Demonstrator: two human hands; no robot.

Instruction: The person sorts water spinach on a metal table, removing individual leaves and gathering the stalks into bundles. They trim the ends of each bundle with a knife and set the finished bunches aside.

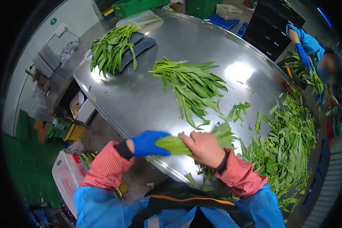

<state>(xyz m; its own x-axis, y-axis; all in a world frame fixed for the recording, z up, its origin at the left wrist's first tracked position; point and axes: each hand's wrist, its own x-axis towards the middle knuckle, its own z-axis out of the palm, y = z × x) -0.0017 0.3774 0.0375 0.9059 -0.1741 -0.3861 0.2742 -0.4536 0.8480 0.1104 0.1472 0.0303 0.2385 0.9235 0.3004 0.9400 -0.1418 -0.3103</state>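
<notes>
My left hand (149, 143), in a blue glove, is wrapped round the stem end of a bunch of water spinach (172, 145) at the table's near edge. My bare right hand (206, 149) grips the same bunch farther along, its leaves spilling out to the right beyond the fingers. Just past my hands lies another bunch of leafy stems (192, 85), spread on the metal table (135, 102). A large loose heap of greens (287, 142) covers the table's right side. Loose leaves (237, 111) lie between that heap and the middle bunch.
Greens (112, 47) rest on a dark scale-like device (140, 45) at the far left. A white basket (64, 176) stands on the floor at lower left. Across the table, a blue-gloved person (304, 55) holds greens beside stacked black crates (271, 28).
</notes>
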